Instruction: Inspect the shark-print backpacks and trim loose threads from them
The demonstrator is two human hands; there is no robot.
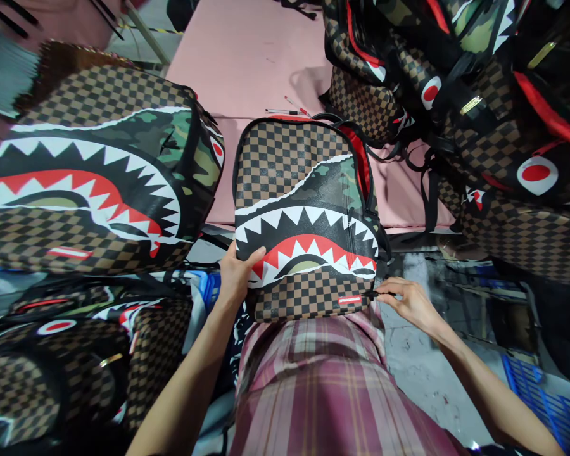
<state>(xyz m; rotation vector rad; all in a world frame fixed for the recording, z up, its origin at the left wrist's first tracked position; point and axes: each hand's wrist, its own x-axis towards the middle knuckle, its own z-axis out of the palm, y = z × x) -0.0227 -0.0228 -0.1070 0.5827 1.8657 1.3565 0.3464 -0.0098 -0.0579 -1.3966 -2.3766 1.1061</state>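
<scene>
A brown checkered backpack with a shark-mouth print and camouflage panel lies in front of me, its bottom edge against my plaid shirt. My left hand grips its lower left edge, thumb lying on the white teeth print. My right hand pinches a small dark zipper pull at the backpack's lower right corner.
A pink table stretches beyond the backpack with a few pens on it. A larger matching backpack sits at left, a pile of several more at right, others at lower left. A blue crate stands on the floor.
</scene>
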